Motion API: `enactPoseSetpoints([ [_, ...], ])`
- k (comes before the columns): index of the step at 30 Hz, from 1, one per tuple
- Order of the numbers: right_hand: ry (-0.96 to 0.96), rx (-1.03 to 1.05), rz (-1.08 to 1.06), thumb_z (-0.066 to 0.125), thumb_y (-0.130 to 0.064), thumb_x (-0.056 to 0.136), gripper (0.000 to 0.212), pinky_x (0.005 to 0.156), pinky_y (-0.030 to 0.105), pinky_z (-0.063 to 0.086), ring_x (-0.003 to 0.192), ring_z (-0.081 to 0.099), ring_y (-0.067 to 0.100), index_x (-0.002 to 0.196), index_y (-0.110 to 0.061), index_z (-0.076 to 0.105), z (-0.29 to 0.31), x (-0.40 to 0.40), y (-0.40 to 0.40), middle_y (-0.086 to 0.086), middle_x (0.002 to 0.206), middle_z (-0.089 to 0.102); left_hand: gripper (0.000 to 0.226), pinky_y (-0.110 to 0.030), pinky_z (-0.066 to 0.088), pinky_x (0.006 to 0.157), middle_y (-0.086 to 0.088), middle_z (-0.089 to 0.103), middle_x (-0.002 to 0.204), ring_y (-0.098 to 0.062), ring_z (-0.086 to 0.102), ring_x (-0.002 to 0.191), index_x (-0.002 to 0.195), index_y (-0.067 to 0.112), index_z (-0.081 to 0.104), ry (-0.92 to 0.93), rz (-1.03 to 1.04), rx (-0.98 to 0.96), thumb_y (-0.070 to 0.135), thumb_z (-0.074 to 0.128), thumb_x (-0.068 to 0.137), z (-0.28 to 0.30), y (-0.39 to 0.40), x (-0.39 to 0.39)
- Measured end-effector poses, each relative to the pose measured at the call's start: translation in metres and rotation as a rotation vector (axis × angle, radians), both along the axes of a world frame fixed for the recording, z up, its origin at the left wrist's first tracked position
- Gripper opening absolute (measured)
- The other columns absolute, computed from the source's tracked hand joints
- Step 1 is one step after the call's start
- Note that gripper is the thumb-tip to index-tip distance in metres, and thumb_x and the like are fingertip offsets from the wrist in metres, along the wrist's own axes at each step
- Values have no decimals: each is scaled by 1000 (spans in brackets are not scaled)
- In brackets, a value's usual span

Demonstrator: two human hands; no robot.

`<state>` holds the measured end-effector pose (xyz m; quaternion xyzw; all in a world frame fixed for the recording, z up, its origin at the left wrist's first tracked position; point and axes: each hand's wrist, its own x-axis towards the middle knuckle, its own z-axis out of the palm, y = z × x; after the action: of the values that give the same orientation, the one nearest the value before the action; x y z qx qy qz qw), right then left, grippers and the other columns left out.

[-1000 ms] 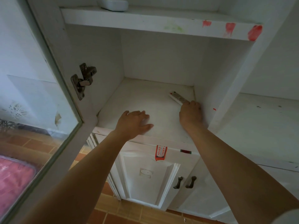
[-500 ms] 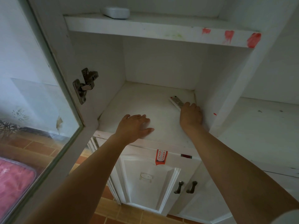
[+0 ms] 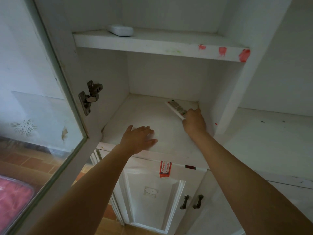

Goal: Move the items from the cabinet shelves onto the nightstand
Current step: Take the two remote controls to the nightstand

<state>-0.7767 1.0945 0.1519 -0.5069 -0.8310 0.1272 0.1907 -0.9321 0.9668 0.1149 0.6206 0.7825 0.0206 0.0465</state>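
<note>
Flat on the front of the lower shelf [image 3: 135,112], the left hand [image 3: 138,139] rests palm down with fingers spread, holding nothing. Further in, the right hand [image 3: 194,122] grips the near end of a white remote [image 3: 176,106] by the right wall; its long axis runs from the hand toward the back left, buttons up, possibly just lifted. Higher and farther, a white oval object [image 3: 120,30] lies on the upper shelf [image 3: 160,46].
</note>
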Motion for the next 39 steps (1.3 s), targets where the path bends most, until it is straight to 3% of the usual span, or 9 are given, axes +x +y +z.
enactPoseSetpoints([
  [5,-7,13,74,46,-4,90,20,64,26,33,96,53,34,109,4,49,11,7,-9,23,119,42,50,-45,5,115,4,35,146,-12,30,136,138,23,35,2,-12,-20,49,30,95,1,-2,2],
  [11,2,-14,115,47,-11,91,30,74,29,41,101,53,35,119,0,49,20,17,-21,21,123,41,43,-43,7,115,-2,40,142,-16,35,133,132,19,43,-17,-5,26,41,30,97,0,-7,10],
  [16,28,5,144,50,-13,89,34,75,29,40,105,51,33,121,-1,50,28,23,-30,20,122,43,31,-41,12,113,1,56,121,-17,49,117,115,20,56,-53,40,66,32,35,96,3,-16,15],
  [19,59,28,173,52,-12,87,32,74,29,39,105,51,32,117,-1,54,35,27,-35,20,119,48,37,-39,15,114,-1,52,133,-17,48,121,129,20,47,-14,91,77,31,33,97,8,-21,18],
  [21,94,39,192,53,-11,85,31,73,29,40,102,53,33,114,0,57,40,30,-39,21,117,51,41,-36,21,113,0,46,141,-18,46,123,136,22,40,-40,138,139,35,34,97,14,-25,19],
  [30,192,104,256,55,-9,80,28,62,25,31,85,58,34,106,-1,63,68,45,-57,23,104,58,43,-33,38,98,-4,48,139,-25,51,119,135,17,44,-124,228,527,33,45,95,58,-56,30],
  [36,286,185,364,57,-13,80,31,66,27,42,88,57,25,110,-10,64,101,65,-85,14,108,61,42,-35,39,97,-6,50,135,-24,49,120,132,14,46,-128,357,922,26,49,93,110,-82,40],
  [39,346,250,433,59,-16,80,33,64,23,32,94,58,22,112,-13,64,125,71,-99,12,109,62,44,-41,42,99,-8,48,136,-27,51,117,134,14,43,-102,393,1015,25,50,91,139,-88,40],
])
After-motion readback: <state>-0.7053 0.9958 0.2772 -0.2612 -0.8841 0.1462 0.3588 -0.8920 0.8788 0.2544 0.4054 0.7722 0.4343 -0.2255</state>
